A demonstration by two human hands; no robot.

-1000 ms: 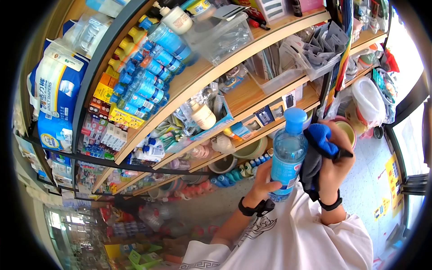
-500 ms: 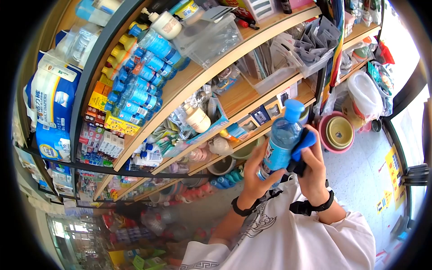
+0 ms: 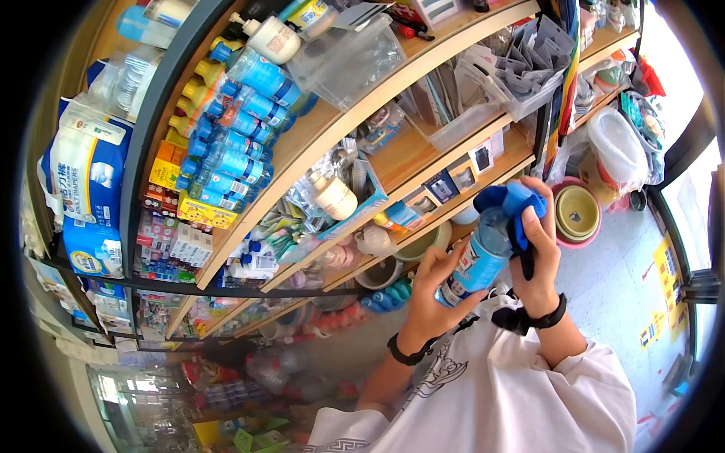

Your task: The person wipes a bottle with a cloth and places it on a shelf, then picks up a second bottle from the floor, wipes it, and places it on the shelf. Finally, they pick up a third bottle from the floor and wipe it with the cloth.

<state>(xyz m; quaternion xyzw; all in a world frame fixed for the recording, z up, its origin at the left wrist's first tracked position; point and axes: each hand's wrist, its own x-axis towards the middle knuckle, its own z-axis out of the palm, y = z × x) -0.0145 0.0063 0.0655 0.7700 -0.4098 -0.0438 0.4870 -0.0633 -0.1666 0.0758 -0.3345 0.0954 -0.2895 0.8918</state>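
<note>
A clear bottle with a blue label (image 3: 477, 266) is tilted in front of my chest. My left hand (image 3: 432, 298) is wrapped round its lower part, thumb and fingers on either side of the label. My right hand (image 3: 538, 253) is closed on a blue and black cloth (image 3: 507, 204), which lies over the bottle's cap and upper shoulder. The cap itself is hidden under the cloth. Both wrists carry black bands.
Shelves on the left hold similar blue-labelled bottles (image 3: 230, 158), a pump bottle (image 3: 273, 38), a clear plastic bin (image 3: 347, 64) and a diaper pack (image 3: 91, 174). Stacked basins (image 3: 578, 215) stand on the floor at right, near a bagged white container (image 3: 615, 140).
The cloth has moved up from the bottle's side onto its cap, carried by my right hand. The bottle is slightly lower and more tilted in my left hand.
</note>
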